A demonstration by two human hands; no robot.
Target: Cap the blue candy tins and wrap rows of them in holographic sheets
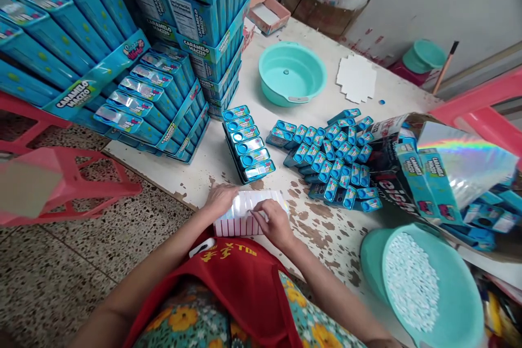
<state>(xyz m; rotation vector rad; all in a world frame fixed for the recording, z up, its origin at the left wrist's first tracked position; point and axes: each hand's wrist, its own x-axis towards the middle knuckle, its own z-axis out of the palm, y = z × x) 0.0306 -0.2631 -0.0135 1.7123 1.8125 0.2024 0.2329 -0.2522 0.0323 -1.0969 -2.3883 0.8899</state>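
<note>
In front of my apron lies a white box with pink stripes (234, 227), with a shiny silvery sheet (243, 202) across its top. My left hand (221, 199) is curled over the left end of the sheet and box, fingers bent. Above the right part, my right hand (275, 222) is closed, thumb and fingertips pinched together at the sheet; what lies between them is too small to make out. Just beyond stands a display tray of blue candy tins (248, 144) in a row. Right of it, many loose blue tins (326, 157) stand crowded together.
Stacked blue display boxes (196, 22) rise at the left. A turquoise basin (291, 73) and white cut card (356, 79) lie farther back. At right are an open carton (391, 174) of tins, a rainbow-shiny sheet (465, 166) and a tub of white candies (411, 283). Pink stools (81, 185) flank the table.
</note>
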